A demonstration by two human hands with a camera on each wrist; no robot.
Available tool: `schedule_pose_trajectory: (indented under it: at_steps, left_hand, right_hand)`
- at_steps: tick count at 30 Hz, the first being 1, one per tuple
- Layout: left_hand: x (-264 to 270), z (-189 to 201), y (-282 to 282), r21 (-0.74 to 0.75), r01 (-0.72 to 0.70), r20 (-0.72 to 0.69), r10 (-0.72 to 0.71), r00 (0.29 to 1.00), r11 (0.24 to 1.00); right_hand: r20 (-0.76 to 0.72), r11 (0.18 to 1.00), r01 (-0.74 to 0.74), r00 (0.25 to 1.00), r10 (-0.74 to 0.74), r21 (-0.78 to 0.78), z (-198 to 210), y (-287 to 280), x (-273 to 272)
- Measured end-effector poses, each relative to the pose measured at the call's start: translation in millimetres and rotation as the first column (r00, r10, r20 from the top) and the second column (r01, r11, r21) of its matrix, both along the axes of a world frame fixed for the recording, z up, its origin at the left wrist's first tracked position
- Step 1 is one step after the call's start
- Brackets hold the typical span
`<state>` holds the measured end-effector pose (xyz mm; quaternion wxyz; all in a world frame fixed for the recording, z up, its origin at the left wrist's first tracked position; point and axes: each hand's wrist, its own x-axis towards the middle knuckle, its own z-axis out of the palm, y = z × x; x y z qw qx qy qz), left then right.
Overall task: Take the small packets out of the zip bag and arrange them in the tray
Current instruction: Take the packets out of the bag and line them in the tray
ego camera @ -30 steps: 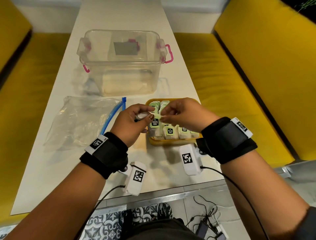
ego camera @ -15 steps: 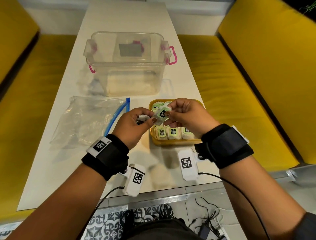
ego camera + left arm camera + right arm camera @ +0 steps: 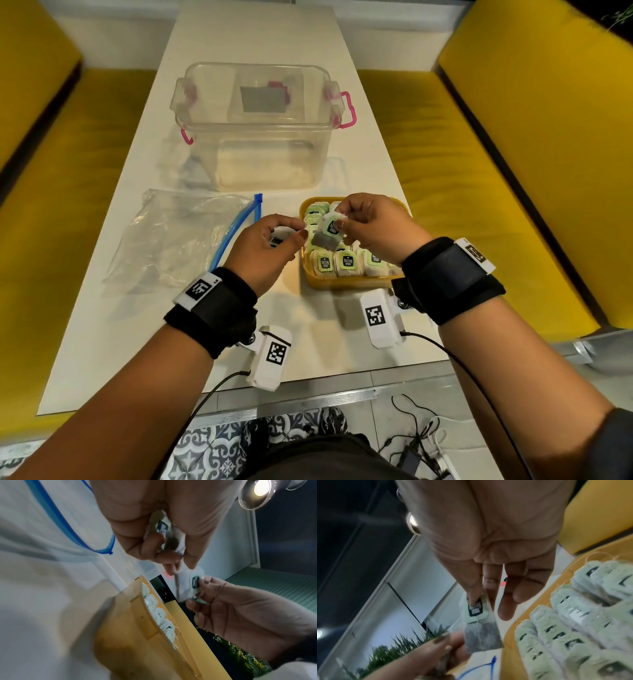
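My right hand [image 3: 346, 222] pinches a tea bag packet [image 3: 329, 231] by its green tag [image 3: 476, 610] above the yellow tray's [image 3: 342, 283] left side. My left hand [image 3: 287, 236] hovers just left of the tray and grips more packets [image 3: 163, 530] in its curled fingers. Rows of green-tagged packets [image 3: 346, 262] stand packed in the tray [image 3: 511, 631]. The clear zip bag [image 3: 178, 236] with its blue zip strip [image 3: 236, 229] lies flat on the table to the left and looks empty.
A clear plastic box [image 3: 257, 126] with pink latches stands behind the tray and bag. The white table [image 3: 137, 342] runs between yellow benches [image 3: 479, 154]; its near edge is just below my wrists. Cables lie on the floor.
My right hand has drawn one packet away from my left hand and lifted it over the tray. The left hand kept its place, still holding packets.
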<state>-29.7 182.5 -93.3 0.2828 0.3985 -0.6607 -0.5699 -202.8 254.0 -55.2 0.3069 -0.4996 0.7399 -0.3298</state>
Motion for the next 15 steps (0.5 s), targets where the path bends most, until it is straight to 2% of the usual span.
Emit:
schedule_pose_trajectory:
  at_steps: [3, 6, 9, 15]
  left_hand:
    - [4, 0, -2, 0.134, -0.065, 0.003, 0.065, 0.998, 0.989]
    - [9, 2, -1, 0.229, -0.081, -0.054, 0.095, 0.994, 0.970]
    - [13, 4, 2, 0.208, -0.069, -0.070, 0.086, 0.994, 0.976]
    - [22, -5, -2, 0.144, -0.074, -0.081, 0.086, 0.993, 0.987]
  right_hand:
    - [-0.101, 0.977, -0.090, 0.989, 0.111, 0.194, -9, -4, 0]
    - [-0.159, 0.921, -0.148, 0.963, 0.217, 0.361, -18, -10, 6]
    - [-0.226, 0.893, -0.132, 0.942, 0.248, 0.431, -24, -17, 12]
    - [-0.332, 0.887, -0.029, 0.921, 0.203, 0.460, -27, -26, 18]
